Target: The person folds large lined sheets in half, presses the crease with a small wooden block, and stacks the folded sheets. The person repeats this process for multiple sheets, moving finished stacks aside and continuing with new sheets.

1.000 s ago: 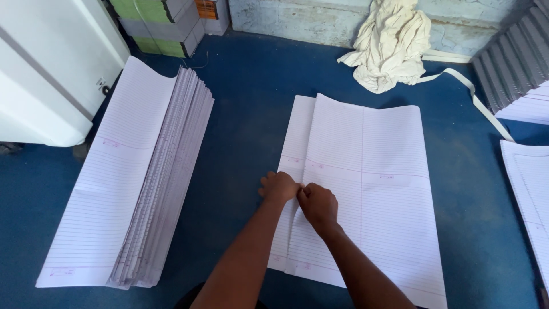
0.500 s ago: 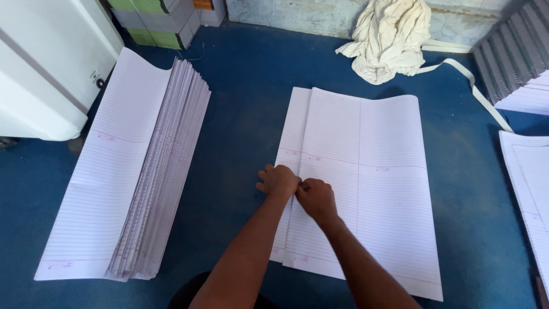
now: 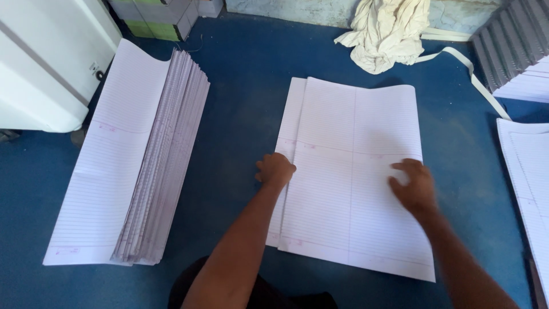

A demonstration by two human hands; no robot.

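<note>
A small pile of large ruled white paper sheets [image 3: 349,160] lies on the blue surface [image 3: 246,97] in front of me. My left hand [image 3: 275,170] rests with curled fingers on the pile's left edge. My right hand [image 3: 414,186] lies on the top sheet near its right edge, fingers bent down on the paper. Neither hand lifts a sheet. A tall fanned stack of the same ruled sheets [image 3: 137,154] lies to the left, apart from both hands.
A crumpled cream cloth [image 3: 389,34] with a strap lies at the back. More ruled sheets [image 3: 529,177] sit at the right edge, grey stacked sheets [image 3: 514,46] at the back right. A white machine [image 3: 40,63] stands at left, boxes [image 3: 160,17] behind.
Both hands were together at the pile's left fold. My right hand has slid across the top sheet to its right side; the left hand stayed at the left edge.
</note>
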